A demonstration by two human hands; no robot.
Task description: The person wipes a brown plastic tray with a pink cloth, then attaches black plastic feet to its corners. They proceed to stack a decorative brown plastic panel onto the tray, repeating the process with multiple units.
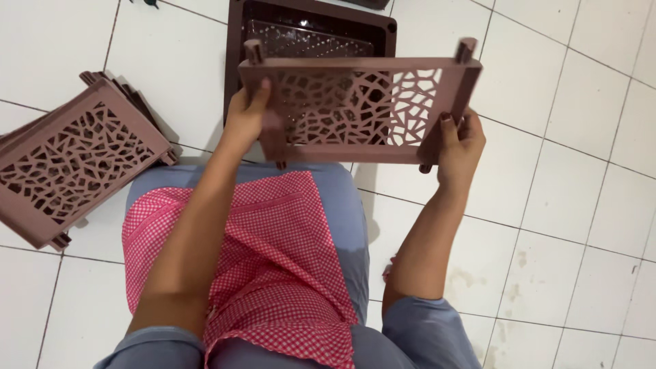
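Between left hand [247,113] & right hand [459,147], both gripping its ends: brown lattice panel [355,109], above tiled floor [560,205].

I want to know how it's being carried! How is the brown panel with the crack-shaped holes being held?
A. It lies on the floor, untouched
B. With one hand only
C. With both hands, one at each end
C: the left hand grips one end of the brown panel and the right hand grips the other, holding it above the lap.
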